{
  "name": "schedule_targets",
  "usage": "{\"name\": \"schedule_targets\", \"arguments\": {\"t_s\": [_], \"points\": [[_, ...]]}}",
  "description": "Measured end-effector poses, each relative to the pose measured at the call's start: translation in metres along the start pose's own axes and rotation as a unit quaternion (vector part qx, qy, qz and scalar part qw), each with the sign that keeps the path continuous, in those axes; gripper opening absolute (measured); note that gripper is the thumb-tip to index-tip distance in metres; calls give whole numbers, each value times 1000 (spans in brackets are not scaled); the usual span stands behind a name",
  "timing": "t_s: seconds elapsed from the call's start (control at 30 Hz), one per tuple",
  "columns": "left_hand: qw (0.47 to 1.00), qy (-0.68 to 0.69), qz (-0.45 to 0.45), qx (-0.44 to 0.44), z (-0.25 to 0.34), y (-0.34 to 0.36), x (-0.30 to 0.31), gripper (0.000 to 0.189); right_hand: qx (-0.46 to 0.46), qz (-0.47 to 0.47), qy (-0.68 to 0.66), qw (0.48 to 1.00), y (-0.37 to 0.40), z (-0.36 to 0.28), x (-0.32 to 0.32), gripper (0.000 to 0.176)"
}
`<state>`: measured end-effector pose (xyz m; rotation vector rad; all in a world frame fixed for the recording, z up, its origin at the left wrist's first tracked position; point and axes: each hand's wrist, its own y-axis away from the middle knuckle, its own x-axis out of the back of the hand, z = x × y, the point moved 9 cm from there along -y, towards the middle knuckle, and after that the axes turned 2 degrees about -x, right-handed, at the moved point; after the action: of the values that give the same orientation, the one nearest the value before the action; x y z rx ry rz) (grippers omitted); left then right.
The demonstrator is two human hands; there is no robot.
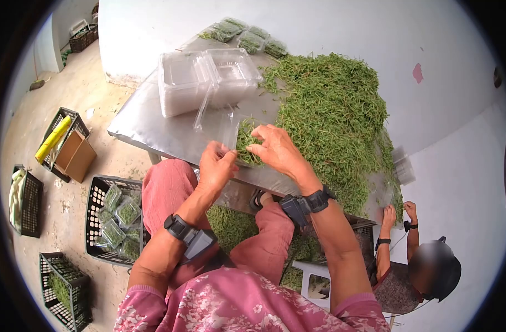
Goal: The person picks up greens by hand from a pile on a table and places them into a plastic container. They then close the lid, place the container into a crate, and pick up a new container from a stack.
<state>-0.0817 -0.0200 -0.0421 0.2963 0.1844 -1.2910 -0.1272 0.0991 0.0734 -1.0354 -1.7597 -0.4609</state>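
Note:
A clear plastic clamshell container (226, 123) stands at the table's near edge with its lid raised and green sprigs (247, 141) inside. My left hand (217, 166) is closed at the container's near left corner, thumb and fingers pinching its rim. Over the container's right side is my right hand (280, 152), its thumb and forefinger curved and apart above the sprigs. Behind my hands rises a tall stack of nested empty containers (186, 86). A large heap of loose green sprigs (330, 122) spreads right of my right hand.
Filled boxes (250, 40) sit at the metal table's (142, 119) far end. Left of my knee, a black crate (92, 218) holds filled boxes. Other crates (62, 312) stand on the floor. Another person (399, 285) works at the right, hands near the heap.

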Motion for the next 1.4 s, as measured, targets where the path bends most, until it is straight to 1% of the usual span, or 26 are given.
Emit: {"name": "schedule_targets", "arguments": {"t_s": [0.07, 0.17, 0.3, 0.4, 0.5, 0.53, 0.63, 0.8, 0.87, 0.97, 1.0, 1.1, 1.2, 1.3, 1.33, 1.4], "points": [[1000, -1, -3, -1, 0, 0, 0, 15, -26, -33, -20, 999, -9, 5, -18, 12], [1000, -5, -6, -1, -3, -2, 1, 15, 104, -60, -12, 993, -14, -1, -56, 7], [1000, 5, -13, -9, 1, -1, 0, 16, 90, -104, -43, 990, -12, -6, -43, 14], [1000, -4, 2, -10, 1, -2, 1, 16, 49, -24, -63, 997, -10, -3, -15, 18], [1000, -14, 4, -8, 1, -2, 1, 16, -37, 57, -82, 994, -14, 20, 5, 19], [1000, -12, 4, -8, 2, -1, 0, 16, -29, 68, -33, 997, -16, 23, 7, 25], [1000, -9, 6, -8, 4, 0, 1, 16, -2, 103, 6, 995, -23, 26, -1, 26], [1000, 0, -7, -19, 0, -3, 0, 17, 5, 0, 99, 995, -30, 22, -55, 19], [1000, -3, -7, -12, 0, -4, 1, 17, 10, -26, 125, 992, -33, 27, -63, 18], [1000, -11, -8, -9, -1, -3, 0, 17, 37, -18, 64, 997, -34, 24, -46, 19], [1000, -13, -6, -10, -1, -3, 0, 17, 53, 14, 34, 998, -31, 21, -35, 20], [1000, -8, -2, -15, 1, -3, 1, 17, 8, 100, -16, 995, -22, 26, -5, 18], [1000, -3, -8, -7, 1, -2, 0, 16, -61, 45, -56, 996, -15, 18, 0, 12], [1000, -4, -15, -14, 1, -2, 0, 16, -57, -91, -93, 990, -15, 22, -42, 10], [1000, -8, -15, -18, 1, -1, 0, 16, 18, -81, -39, 996, -18, 14, -55, 13], [999, -17, -15, -29, 3, -1, 0, 17, -16, -90, -59, 994, -21, 27, -64, 13]]}}
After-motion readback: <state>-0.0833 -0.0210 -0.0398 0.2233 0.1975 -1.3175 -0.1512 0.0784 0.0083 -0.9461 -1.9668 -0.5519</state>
